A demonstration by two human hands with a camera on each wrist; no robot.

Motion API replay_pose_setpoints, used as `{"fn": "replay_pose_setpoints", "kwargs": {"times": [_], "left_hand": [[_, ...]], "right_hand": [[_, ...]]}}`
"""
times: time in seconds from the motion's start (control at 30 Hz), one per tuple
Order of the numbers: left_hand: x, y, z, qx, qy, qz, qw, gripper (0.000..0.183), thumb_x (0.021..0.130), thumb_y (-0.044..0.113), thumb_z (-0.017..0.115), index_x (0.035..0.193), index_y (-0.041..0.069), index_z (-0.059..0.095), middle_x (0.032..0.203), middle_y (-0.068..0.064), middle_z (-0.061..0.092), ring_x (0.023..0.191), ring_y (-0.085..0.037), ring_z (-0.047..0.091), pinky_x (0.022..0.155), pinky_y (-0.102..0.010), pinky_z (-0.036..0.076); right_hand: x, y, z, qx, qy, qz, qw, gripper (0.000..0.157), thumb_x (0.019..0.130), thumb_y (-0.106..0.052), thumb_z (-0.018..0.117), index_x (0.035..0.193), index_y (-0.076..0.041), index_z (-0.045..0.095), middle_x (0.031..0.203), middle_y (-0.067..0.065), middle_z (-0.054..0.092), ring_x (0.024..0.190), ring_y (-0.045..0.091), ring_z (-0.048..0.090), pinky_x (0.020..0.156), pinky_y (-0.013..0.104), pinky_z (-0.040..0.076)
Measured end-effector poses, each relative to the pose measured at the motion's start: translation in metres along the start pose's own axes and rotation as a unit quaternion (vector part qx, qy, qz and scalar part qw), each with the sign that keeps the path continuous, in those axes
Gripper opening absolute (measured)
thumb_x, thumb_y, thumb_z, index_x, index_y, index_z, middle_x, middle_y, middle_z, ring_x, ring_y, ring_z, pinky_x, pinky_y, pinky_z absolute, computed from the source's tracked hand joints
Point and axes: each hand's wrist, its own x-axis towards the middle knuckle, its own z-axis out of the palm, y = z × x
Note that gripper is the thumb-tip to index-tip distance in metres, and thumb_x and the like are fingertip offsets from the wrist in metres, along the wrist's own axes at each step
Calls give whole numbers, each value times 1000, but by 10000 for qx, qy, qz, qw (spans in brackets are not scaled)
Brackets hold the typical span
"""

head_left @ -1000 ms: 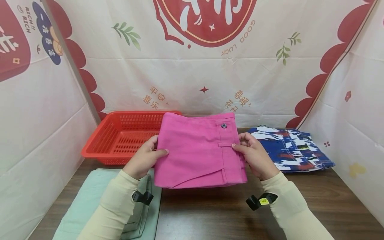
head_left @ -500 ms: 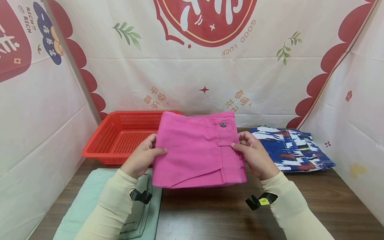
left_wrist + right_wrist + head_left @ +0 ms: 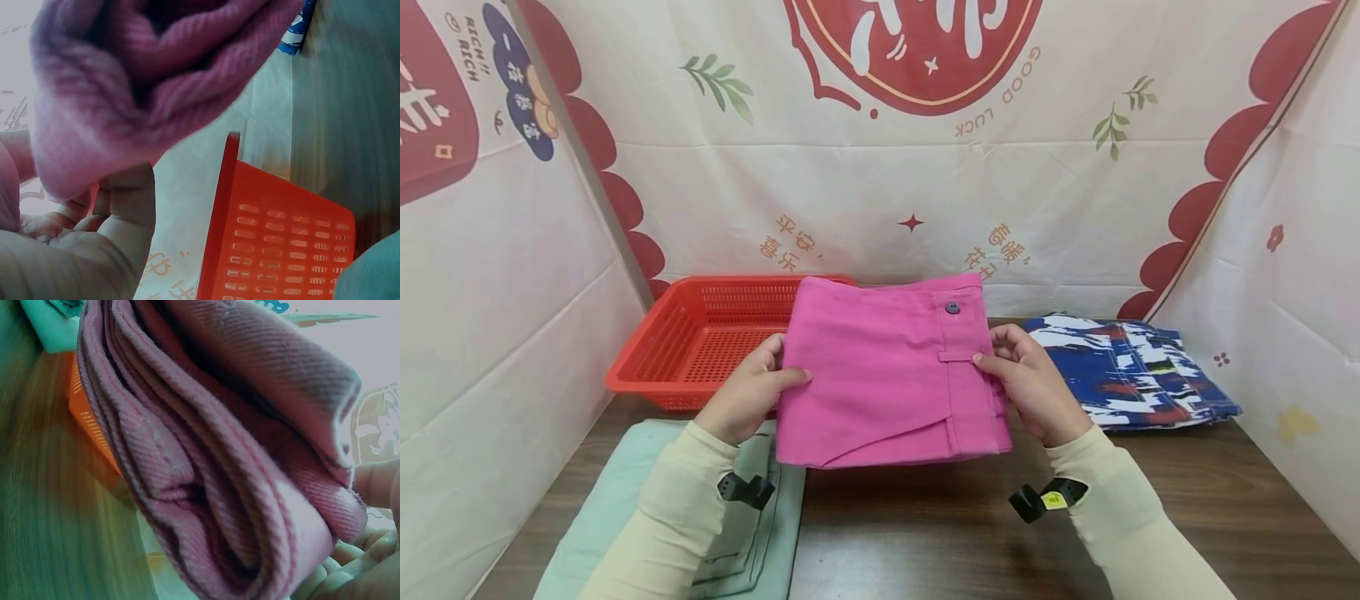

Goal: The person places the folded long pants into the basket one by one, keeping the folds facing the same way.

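Observation:
Folded pink pants hang above the table in the head view, with a dark button and a belt loop near their right side. My left hand grips the left edge, thumb on the front face and fingers behind. At the opposite edge, my right hand pinches the fabric beside the belt loop. The left wrist view shows a rounded fold of the pants over the fingers. Several stacked layers of the pants fill the right wrist view. The fingertips behind the cloth are hidden.
A red plastic basket stands at the back left, partly behind the pants. Folded light green cloth lies at the front left under my left forearm. A folded blue, white and red patterned garment lies at right on the wooden table.
Both hands have shifted slightly left and up with the pink pants held between them. The basket and the other folded cloths have stayed in place.

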Motion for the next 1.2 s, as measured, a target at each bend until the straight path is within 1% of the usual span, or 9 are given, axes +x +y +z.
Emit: {"fn": "replay_pose_setpoints", "kwargs": {"times": [0.17, 0.37, 0.57, 0.7, 0.87, 1.2], "left_hand": [[0, 1, -1, -50, -27, 29, 10000, 43, 94, 0, 57, 133, 4, 40, 120, -17, 53, 95, -25, 63, 79, -44, 56], [-1, 3, -4, -76, -65, 67, 9999, 43, 95, 0, 56, 134, 4, 40, 121, -17, 52, 96, -26, 64, 78, -45, 56], [0, 3, -7, -66, -27, 109, 9999, 42, 95, -1, 56, 134, 4, 40, 120, -16, 52, 95, -25, 64, 78, -44, 56], [0, 2, -10, -37, 2, 132, 9999, 45, 95, -1, 55, 137, 4, 39, 122, -17, 52, 97, -24, 64, 80, -44, 56], [-1, 3, -13, 23, 20, 124, 9999, 47, 95, -1, 55, 139, 5, 38, 125, -18, 51, 100, -26, 63, 82, -44, 55], [-1, 4, -17, 77, 73, 122, 9999, 45, 96, 1, 55, 137, 4, 38, 126, -18, 51, 101, -25, 62, 83, -41, 55]], "right_hand": [[1, -1, 1, -2, -13, 6, 10000, 30, 101, -12, 55, 126, -1, 43, 121, 21, 59, 93, 20, 65, 74, 32, 57], [4, 0, 4, 32, 48, -70, 10000, 28, 101, -11, 55, 125, -1, 44, 118, 18, 60, 91, 19, 65, 72, 32, 57], [7, 1, 7, 21, 80, -83, 9999, 26, 101, -9, 54, 124, -2, 45, 117, 16, 61, 90, 18, 65, 71, 32, 57], [8, 1, 9, 15, 63, -71, 10000, 26, 101, -10, 54, 124, -2, 45, 116, 15, 62, 89, 18, 65, 71, 32, 57], [10, 1, 12, 62, 66, -54, 9999, 26, 101, -9, 54, 124, -2, 46, 116, 16, 62, 89, 18, 66, 71, 33, 57], [13, 0, 16, 80, 47, -54, 9999, 28, 101, -10, 55, 125, -1, 45, 117, 18, 61, 89, 19, 65, 71, 31, 57]]}}
